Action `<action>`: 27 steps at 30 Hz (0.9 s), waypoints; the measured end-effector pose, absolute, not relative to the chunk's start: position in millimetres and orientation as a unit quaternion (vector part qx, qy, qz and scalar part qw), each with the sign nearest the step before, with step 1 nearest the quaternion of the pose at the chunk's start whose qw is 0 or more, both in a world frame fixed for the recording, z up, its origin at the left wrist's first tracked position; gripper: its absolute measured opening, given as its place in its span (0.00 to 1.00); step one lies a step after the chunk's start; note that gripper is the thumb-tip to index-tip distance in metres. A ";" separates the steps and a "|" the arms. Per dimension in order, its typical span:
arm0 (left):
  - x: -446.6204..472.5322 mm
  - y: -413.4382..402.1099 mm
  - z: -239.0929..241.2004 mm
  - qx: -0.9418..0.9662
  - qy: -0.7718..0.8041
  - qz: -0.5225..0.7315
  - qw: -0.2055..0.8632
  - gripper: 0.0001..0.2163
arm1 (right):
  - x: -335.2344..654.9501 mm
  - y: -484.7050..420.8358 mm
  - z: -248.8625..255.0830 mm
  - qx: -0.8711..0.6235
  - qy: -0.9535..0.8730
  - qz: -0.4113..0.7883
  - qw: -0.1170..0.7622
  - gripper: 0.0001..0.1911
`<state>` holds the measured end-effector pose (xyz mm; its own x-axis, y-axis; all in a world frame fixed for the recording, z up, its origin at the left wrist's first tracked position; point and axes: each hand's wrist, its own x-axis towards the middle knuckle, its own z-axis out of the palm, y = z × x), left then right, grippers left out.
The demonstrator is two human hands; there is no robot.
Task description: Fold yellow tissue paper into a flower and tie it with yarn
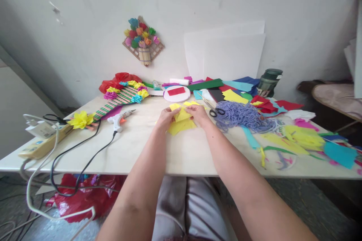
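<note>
Between my two hands is a small piece of yellow crepe paper (181,114), held up above the table. My left hand (167,117) pinches its left side and my right hand (198,115) pinches its right side. More yellow paper pieces (181,126) lie on the table just beneath and behind my fingers. Behind them rests a white oval piece (169,98) with a red rectangle (175,91) on it. Black-handled scissors (217,112) lie right of my right hand, beside a heap of purple yarn (243,115).
A white glue gun (116,121) with its black cord lies left, near a power strip (46,143). A striped craft with paper flowers (121,98) stretches behind it. Coloured paper scraps (299,139) cover the right side, with a dark green jar (270,82) at the back.
</note>
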<state>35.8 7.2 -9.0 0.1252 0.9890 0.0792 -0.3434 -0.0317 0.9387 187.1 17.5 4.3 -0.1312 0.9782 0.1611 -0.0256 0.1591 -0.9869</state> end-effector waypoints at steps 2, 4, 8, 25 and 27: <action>35.1 8.6 -11.9 0.458 0.355 0.551 0.601 0.21 | 187.5 18.0 3.9 -0.411 -0.575 0.490 0.510 0.12; 33.9 10.0 -14.1 0.460 0.360 0.559 0.589 0.20 | 188.7 18.9 3.1 -0.396 -0.582 0.495 0.510 0.14; 32.2 10.5 -14.8 0.469 0.364 0.570 0.568 0.20 | 192.3 21.4 1.5 -0.390 -0.560 0.529 0.505 0.20; 28.5 13.0 -18.0 0.484 0.346 0.583 0.553 0.20 | 192.4 22.9 0.9 -0.390 -0.588 0.539 0.460 0.14; 28.4 13.9 -18.7 0.484 0.353 0.580 0.552 0.21 | 191.7 22.8 1.4 -0.395 -0.593 0.526 0.465 0.14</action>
<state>28.4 13.9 -18.7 0.0772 0.9822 0.1714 -0.2979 -0.1413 0.9441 191.7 22.8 1.4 -0.2557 0.9571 0.1359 -0.0202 0.1352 -0.9906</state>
